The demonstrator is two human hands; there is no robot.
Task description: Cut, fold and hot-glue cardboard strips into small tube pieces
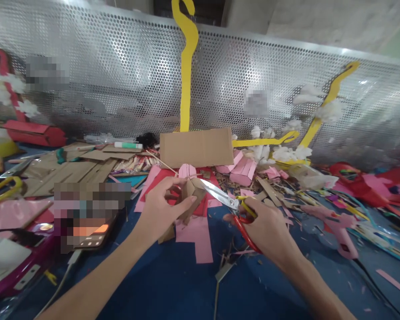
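The left hand (158,206) over there has its fingers pinched round a small folded cardboard piece (198,186), held up above the pink paper (203,246) on the counter (146,284). The right hand (270,226) grips the scissors (225,197), their tips right by the cardboard's edge. I'd call it partway along: the piece already has its folds, though I can't tell how much trimming remains. Just behind, a cardboard panel (196,149) is bare brown, with a curved yellow strip (186,89) rising behind it; the yellow shape (331,93) off to the right already carries white tufts (331,111).
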